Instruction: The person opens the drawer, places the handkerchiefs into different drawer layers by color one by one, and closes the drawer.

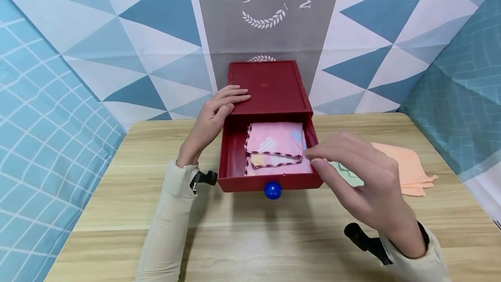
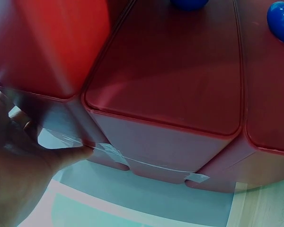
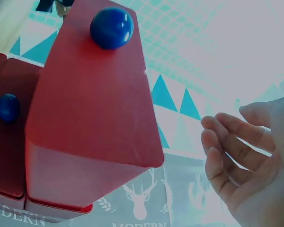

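Observation:
A dark red drawer cabinet (image 1: 266, 86) stands at the back of the table with its top drawer (image 1: 235, 156) pulled out. Inside the drawer lies a folded pink towel (image 1: 274, 138) with a dark wavy trim; another light pink cloth (image 1: 270, 170) shows beneath it. My left hand (image 1: 215, 110) rests on the cabinet's top left edge, fingers stretched across the top; its thumb (image 2: 71, 153) shows beside the cabinet in the left wrist view. My right hand (image 1: 364, 177) hovers by the drawer's right wall, fingers loosely bent and holding nothing. A blue knob (image 1: 272, 190) sits on the drawer front.
On the table right of the cabinet lie a folded orange cloth (image 1: 411, 166) and a green cloth (image 1: 348, 175), partly hidden behind my right hand. Lower drawers with blue knobs (image 3: 8, 108) stay closed. Patterned sheets (image 1: 156, 34) hang behind and at the sides.

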